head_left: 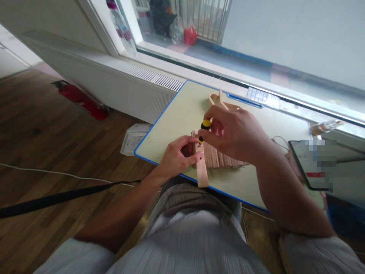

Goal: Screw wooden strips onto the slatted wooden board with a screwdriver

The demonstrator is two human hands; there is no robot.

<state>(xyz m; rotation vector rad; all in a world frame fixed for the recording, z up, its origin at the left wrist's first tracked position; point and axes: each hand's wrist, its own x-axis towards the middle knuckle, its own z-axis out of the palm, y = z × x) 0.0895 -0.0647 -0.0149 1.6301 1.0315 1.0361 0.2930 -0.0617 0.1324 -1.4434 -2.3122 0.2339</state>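
Observation:
My right hand (228, 127) is closed round the handle of a short yellow-and-black screwdriver (204, 126), which points down at a light wooden strip (202, 173). The strip's near end sticks out over the table's front edge. My left hand (178, 154) pinches the strip between thumb and fingers, just beside the screwdriver's tip. Against the strip's right side lies a ribbed brown wooden piece (225, 156), partly hidden under my right hand. Whether the tip sits in a screw is too small to tell.
Behind my right hand, a light wooden frame (219, 99) lies on the blue-edged table (171, 121). A tablet-like screen (310, 163) stands at the right. Left of the table are a radiator (137, 87) and a red fire extinguisher (82, 101). A black strap (71, 198) crosses the lower left.

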